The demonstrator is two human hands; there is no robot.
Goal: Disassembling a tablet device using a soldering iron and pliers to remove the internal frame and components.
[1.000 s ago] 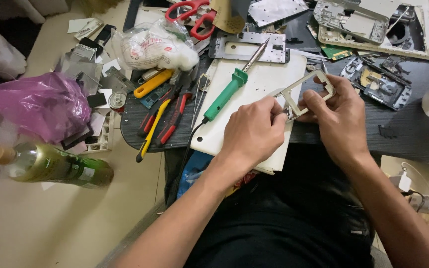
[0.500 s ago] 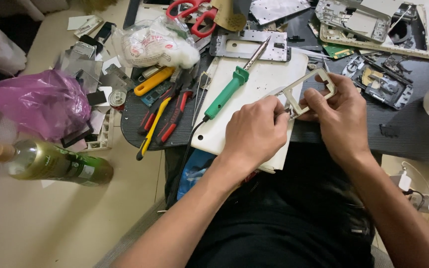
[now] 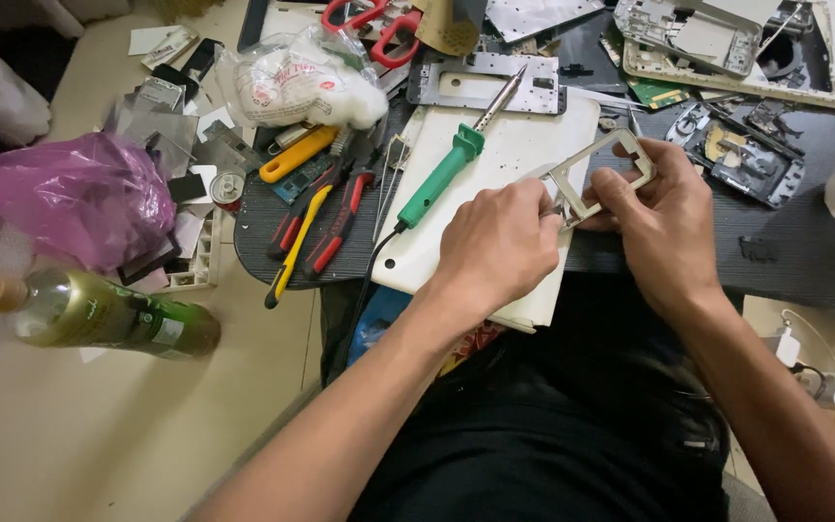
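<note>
Two hands meet on one small grey metal frame (image 3: 599, 176) in the head view. The right hand (image 3: 664, 222) pinches its near edge between closed fingers; the left hand (image 3: 500, 246) curls shut at its lower-left corner. The frame's long axis slants up-right above the white board (image 3: 514, 155).

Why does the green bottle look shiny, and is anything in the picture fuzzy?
Head view: the green bottle catches soft light from above, giving pale glare on its glass; the left hand, right hand and the metal frame they hold look sharp; the edges, like the pink bag, look slightly soft and stretched by the wide lens; shadows are faint.
</note>
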